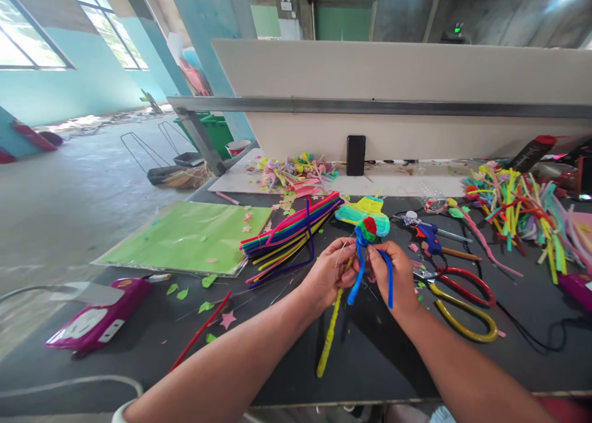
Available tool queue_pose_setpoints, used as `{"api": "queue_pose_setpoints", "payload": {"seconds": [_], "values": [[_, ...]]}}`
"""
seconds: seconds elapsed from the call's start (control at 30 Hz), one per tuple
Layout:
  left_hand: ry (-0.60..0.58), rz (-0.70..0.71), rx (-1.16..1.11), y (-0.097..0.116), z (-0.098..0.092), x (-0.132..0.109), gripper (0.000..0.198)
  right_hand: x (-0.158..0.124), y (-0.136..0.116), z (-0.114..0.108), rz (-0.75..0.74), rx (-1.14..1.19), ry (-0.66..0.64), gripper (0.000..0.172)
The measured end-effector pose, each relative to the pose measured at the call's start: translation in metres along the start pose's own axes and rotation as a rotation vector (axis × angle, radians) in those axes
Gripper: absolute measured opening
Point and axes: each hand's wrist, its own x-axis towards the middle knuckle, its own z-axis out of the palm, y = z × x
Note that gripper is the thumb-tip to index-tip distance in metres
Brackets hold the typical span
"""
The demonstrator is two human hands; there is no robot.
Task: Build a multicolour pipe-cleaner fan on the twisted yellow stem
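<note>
My left hand (329,272) and my right hand (396,274) meet above the dark table (287,343), both closed on a pipe-cleaner flower (367,229). The flower has a red, green and blue fuzzy head. A yellow-green wrapped stem (330,333) hangs down from my left hand. A blue pipe cleaner (357,280) loops around the stem under the head; one end drops between my hands, the other curls over my right fingers. A bundle of straight coloured pipe cleaners (290,229) lies just left of my hands.
Two scissors, red-handled (467,285) and yellow-handled (465,327), lie right of my hands, by a blue glue gun (428,233). A green sheet (189,237) lies left, a pink power strip (95,321) at the near left. Cut pipe cleaners (518,210) pile far right. A phone (356,155) leans on the board.
</note>
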Motion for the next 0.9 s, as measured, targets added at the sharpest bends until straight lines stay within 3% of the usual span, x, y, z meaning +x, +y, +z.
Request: {"api": "queue_pose_setpoints", "payload": {"seconds": [0.4, 0.63, 0.9], "values": [[0.021, -0.003, 0.049, -0.005, -0.006, 0.002, 0.028, 0.001, 0.002, 0.003, 0.105, 0.098, -0.070, 0.026], [0.034, -0.003, 0.084, -0.005, -0.004, 0.001, 0.027, 0.002, -0.011, 0.002, 0.174, 0.346, -0.100, 0.026], [0.056, 0.006, 0.083, -0.005, -0.004, 0.001, 0.027, 0.004, -0.003, 0.008, 0.174, 0.435, -0.086, 0.023]]}}
